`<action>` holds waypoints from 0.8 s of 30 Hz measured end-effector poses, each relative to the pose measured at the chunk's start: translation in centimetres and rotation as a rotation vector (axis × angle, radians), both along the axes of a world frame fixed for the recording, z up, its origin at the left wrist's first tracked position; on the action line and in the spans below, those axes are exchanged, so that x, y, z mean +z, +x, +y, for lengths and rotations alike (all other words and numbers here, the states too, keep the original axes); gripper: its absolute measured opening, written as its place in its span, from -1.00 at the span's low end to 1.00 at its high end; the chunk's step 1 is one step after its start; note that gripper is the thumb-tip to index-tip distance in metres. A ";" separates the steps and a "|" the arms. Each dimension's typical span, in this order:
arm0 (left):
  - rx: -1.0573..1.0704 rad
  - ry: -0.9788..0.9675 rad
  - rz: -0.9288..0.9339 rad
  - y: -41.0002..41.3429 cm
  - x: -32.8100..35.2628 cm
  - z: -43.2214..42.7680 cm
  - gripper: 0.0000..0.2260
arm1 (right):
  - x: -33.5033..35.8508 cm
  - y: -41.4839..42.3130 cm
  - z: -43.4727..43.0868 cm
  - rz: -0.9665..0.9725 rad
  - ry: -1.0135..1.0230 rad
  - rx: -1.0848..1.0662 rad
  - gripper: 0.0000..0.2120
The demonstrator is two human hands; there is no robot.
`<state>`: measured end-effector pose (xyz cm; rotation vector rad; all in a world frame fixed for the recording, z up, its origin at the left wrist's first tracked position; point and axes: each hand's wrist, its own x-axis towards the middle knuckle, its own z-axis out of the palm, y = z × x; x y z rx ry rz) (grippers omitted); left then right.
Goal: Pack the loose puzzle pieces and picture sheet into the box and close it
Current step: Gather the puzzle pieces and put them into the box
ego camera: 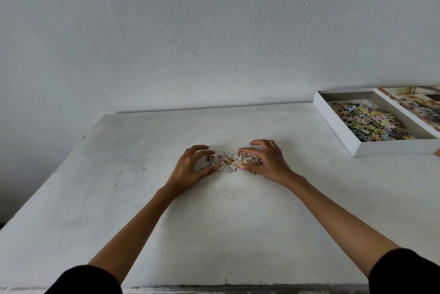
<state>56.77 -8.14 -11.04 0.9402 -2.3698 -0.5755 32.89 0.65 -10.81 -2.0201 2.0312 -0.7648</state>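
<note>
White plaster wall and white tabletop [119,186] frame our view. We see a small cluster of loose cardboard puzzle pieces [229,163] lying between our hands. Our left hand [192,168] and right hand [267,161] flank it, fingers curled and spread, thumb tips touching the pieces. Beyond our right hand sits the open white cardboard box [338,127], holding pastel pieces [371,123]; a floral picture panel [419,101] adjoins its far side.

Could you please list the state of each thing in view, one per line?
left hand: curled, raking pieces inward
right hand: curled, raking pieces inward
loose puzzle pieces: gathered between the hands
box: open, partly filled
lid: off, beside box
</note>
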 end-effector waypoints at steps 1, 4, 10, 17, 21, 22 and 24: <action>0.024 -0.007 0.008 0.1 -0.1 0.1 -0.48 | 0.0 0.3 -0.1 0.020 0.008 -0.005 -0.52; 0.023 -0.023 -0.014 0.1 0.0 0.3 -0.48 | 0.2 1.1 -0.6 0.078 0.061 -0.048 -0.55; -0.010 -0.063 -0.062 0.0 0.1 0.5 -0.60 | 0.6 2.1 -1.1 -0.029 -0.049 -0.106 -0.76; -0.011 -0.066 -0.066 -0.2 0.4 0.6 -0.52 | 1.5 2.1 -1.0 -0.214 -0.073 -0.116 -0.88; -0.002 -0.058 -0.072 -0.9 0.2 0.6 -0.57 | 2.9 1.7 0.4 -0.762 -0.166 -0.098 -0.91; 0.003 -0.067 -0.061 -1.1 0.1 0.6 -0.62 | 3.2 1.6 0.8 -0.955 -0.163 -0.079 -0.90; 0.023 -0.085 -0.017 -1.4 0.0 0.5 -0.72 | 3.6 1.5 1.4 -1.268 -0.116 -0.060 -0.88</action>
